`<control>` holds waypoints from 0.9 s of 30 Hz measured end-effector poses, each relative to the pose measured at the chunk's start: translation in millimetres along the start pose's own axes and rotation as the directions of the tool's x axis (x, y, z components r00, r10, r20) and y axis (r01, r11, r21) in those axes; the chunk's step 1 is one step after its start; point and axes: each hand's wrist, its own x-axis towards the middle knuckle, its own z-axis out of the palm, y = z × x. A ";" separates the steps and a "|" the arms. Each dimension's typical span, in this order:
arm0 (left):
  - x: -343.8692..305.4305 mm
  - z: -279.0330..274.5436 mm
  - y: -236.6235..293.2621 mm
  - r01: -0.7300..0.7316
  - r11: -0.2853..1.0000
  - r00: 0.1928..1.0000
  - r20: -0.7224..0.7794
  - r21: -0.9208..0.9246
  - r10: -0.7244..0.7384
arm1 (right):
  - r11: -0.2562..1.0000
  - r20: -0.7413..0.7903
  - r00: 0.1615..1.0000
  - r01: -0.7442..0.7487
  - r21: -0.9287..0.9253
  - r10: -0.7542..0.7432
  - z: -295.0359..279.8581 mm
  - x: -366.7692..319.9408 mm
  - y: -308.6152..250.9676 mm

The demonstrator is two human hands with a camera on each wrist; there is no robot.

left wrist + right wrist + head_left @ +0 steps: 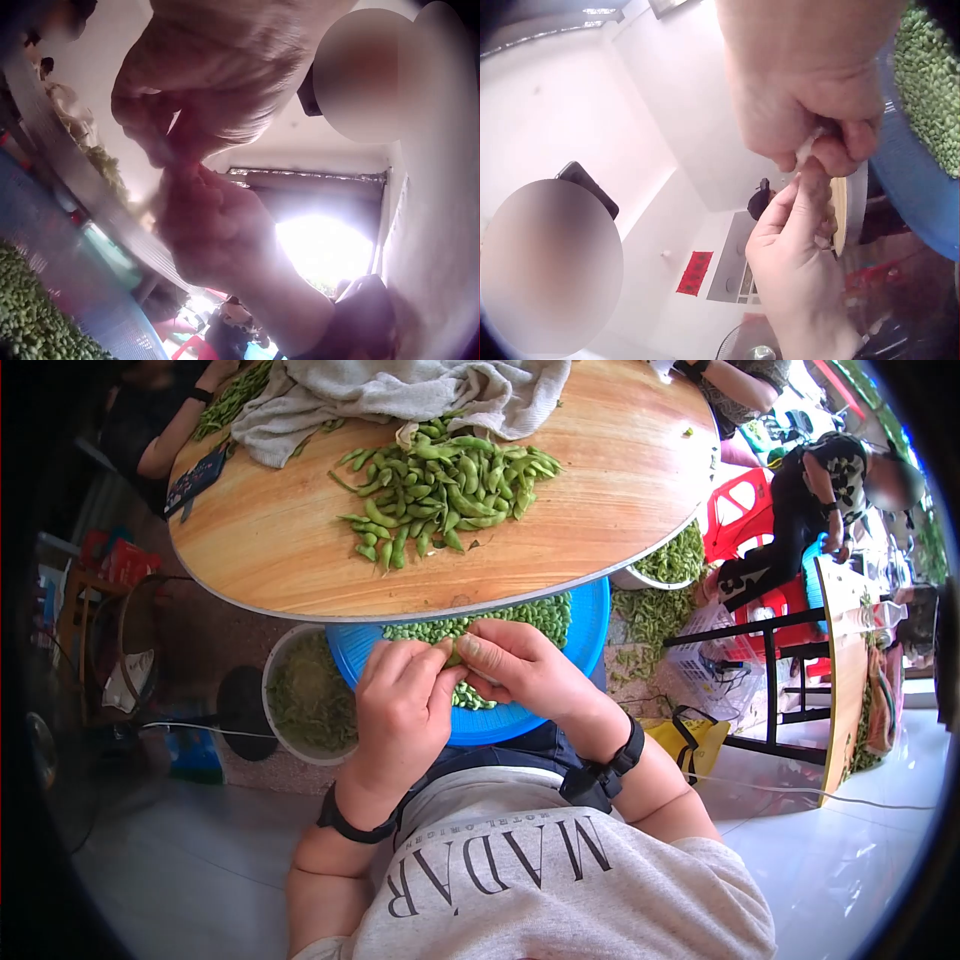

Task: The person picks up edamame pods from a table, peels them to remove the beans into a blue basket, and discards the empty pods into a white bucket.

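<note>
Between left hand, right hand: pod

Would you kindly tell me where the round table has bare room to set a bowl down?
On the table, bare wood lies left of the pods toward the near rim, and right of them up to the edge. The cloth crowds the far side; pods fill the middle.

A small green edamame pod is pinched between the fingertips of the left hand and the right hand, which hide most of it. It hangs above the blue basket of shelled beans. Its pale end, seen from the right wrist, is possibly split open.
</note>
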 end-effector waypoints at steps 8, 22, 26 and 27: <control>-18.2 22.9 -11.7 0.384 0.737 0.910 0.096 -0.556 -0.402 | 0.992 -0.086 0.995 0.046 -0.113 -0.055 2.5 -4.1 7.8; -37.6 45.2 -27.0 0.707 0.095 0.611 0.537 -0.701 -0.582 | 0.818 -0.080 0.977 0.119 -0.563 -0.198 -25.3 -17.2 39.0; -33.7 49.7 -14.2 0.701 0.346 0.680 0.439 -0.623 -0.587 | 0.819 -0.167 0.948 0.135 -0.557 -0.270 -30.3 -11.6 43.1; -33.2 49.8 -13.3 0.694 0.377 0.695 0.435 -0.614 -0.572 | 0.843 -0.144 0.969 0.094 -0.529 -0.199 -31.6 -9.8 43.6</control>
